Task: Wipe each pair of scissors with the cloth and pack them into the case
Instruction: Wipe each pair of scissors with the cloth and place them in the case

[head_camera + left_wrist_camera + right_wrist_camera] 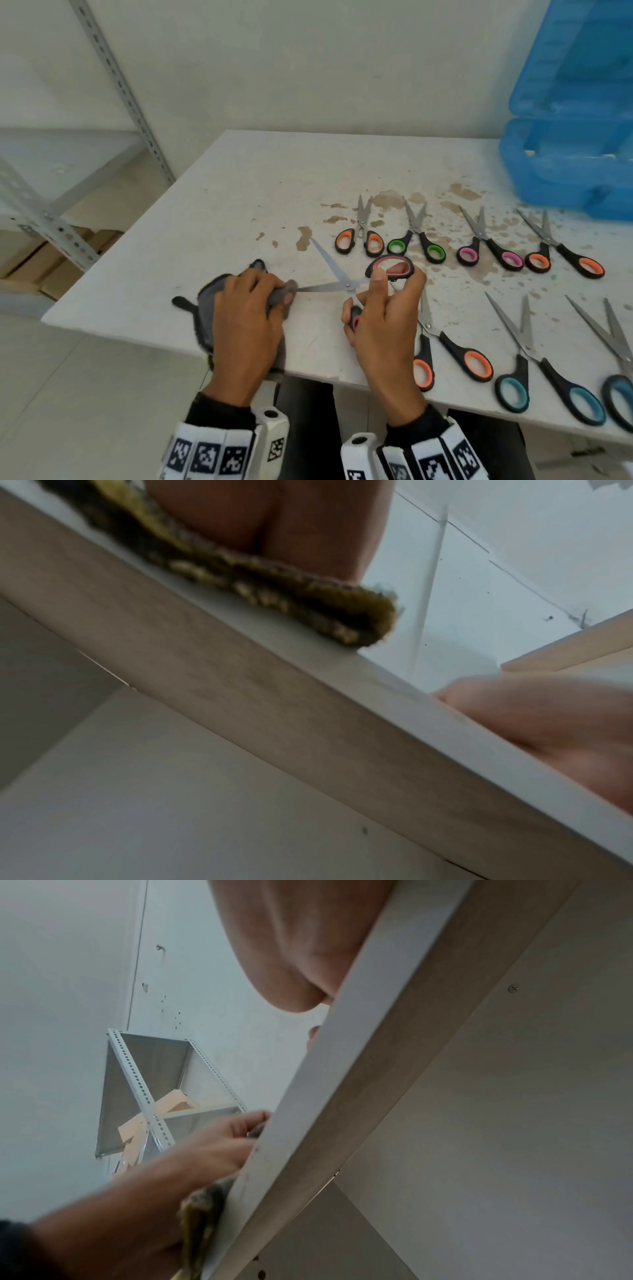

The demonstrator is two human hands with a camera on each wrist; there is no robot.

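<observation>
Scissors (346, 279) open, pink handles gripped in right hand (383, 322); left hand (245, 320) pinching cloth (205, 308) round one blade near counter (239, 192) edge. Wipe pivot to tip, away from edge. Case (568, 144) far right. Head view only shows blades; wrist views mostly counter underside.

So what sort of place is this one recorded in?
Probably a storeroom or small workshop, not a home: a stained white worktable against a bare wall, grey slotted-angle metal shelving holding cardboard boxes, and an open blue plastic case.
</observation>
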